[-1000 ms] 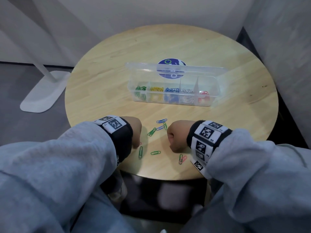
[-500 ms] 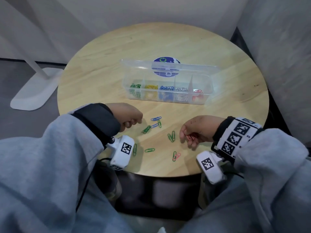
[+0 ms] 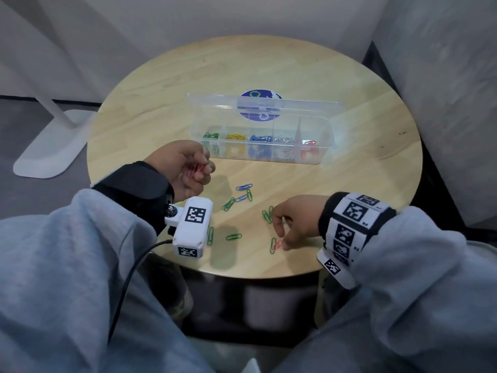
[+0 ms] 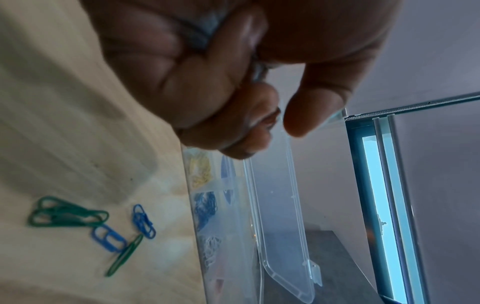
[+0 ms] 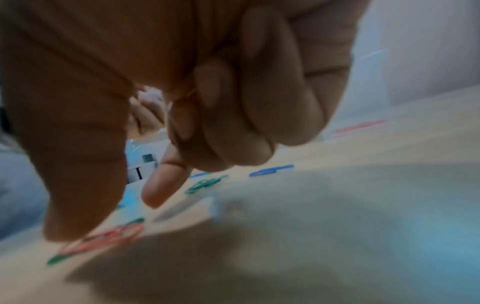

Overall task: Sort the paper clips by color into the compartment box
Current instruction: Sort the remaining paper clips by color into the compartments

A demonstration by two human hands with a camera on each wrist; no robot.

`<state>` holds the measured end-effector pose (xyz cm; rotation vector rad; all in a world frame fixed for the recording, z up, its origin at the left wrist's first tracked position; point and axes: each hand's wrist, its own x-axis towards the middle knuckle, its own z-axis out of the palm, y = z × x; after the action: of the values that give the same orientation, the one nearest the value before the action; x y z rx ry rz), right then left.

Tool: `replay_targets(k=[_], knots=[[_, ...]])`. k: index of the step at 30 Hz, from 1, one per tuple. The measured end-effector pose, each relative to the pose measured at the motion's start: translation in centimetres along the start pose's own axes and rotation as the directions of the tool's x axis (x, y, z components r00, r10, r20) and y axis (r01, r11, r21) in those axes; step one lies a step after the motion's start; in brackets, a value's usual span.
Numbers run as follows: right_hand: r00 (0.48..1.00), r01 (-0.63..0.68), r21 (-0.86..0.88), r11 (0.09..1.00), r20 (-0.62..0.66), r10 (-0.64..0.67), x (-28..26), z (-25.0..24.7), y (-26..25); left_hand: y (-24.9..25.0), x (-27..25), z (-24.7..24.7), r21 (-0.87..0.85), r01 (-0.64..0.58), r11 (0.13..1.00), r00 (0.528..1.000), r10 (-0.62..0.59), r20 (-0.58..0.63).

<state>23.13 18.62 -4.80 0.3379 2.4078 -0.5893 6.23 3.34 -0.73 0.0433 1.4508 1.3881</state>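
A clear compartment box (image 3: 326, 137) stands mid-table with its lid up; green, yellow, blue, silver and red clips lie in separate cells. My left hand (image 3: 203, 170) hovers by the box's left front corner and pinches a few red paper clips (image 3: 195, 169). My right hand (image 3: 282, 234) is low near the front edge. Its thumb (image 5: 78, 205) presses a red clip (image 3: 279, 244) that lies against a green one. The forefinger stands apart from the thumb and the other fingers are curled. Loose green clips (image 3: 228, 203) and blue clips (image 3: 244, 187) lie between my hands.
The round wooden table (image 3: 349, 197) has bare wood to the right of the box and behind it. More green clips (image 3: 233, 236) lie near the front edge. A white stand base (image 3: 51, 146) sits on the floor at left, and grey walls close in behind and at right.
Both hands left their fist rest at the front edge. The left rose toward the box's left end with red clips. The right dropped onto the red clip near the edge.
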Motion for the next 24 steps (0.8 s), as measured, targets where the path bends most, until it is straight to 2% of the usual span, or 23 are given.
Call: replay_targets(k=[6, 9, 12, 14, 17, 21, 24], knots=[[1.000, 0.030, -0.222, 0.975, 0.002, -0.030, 0.8, 0.8, -1.0, -0.1, 0.7, 0.2, 0.038, 0.021, 0.999, 0.993, -0.016, -0.118], [0.999, 0.021, -0.195, 0.980, -0.029, -0.027, 1.0, 0.8, -0.7, -0.1, 0.9, 0.4, 0.014, 0.018, 1.000, 0.987, -0.015, -0.162], [0.997, 0.004, -0.011, 1.000, -0.078, -0.005, 0.7, -0.6, 0.0, -0.2, 1.0, 0.5, -0.011, 0.003, 1.000, 0.986, -0.005, -0.167], [0.992, -0.003, 0.227, 0.974, -0.123, 0.032, 0.4, -2.2, 0.7, -0.1, 1.1, 0.7, -0.052, -0.004, 0.999, 0.986, -0.004, -0.164], [0.981, -0.006, 0.505, 0.863, -0.167, 0.104, 0.1, -4.2, 1.8, 0.1, 1.2, 0.9, -0.113, -0.013, 0.994, 0.986, -0.005, -0.165], [0.967, 0.034, 0.692, 0.721, -0.205, 0.151, 0.4, -5.0, 2.6, 0.3, 1.2, 1.3, -0.130, -0.034, 0.991, 0.989, 0.014, -0.148], [0.957, 0.106, 0.848, 0.520, -0.229, 0.178, 0.3, -5.4, 2.9, 0.4, 1.3, 1.7, -0.123, -0.056, 0.991, 0.992, 0.041, -0.119]])
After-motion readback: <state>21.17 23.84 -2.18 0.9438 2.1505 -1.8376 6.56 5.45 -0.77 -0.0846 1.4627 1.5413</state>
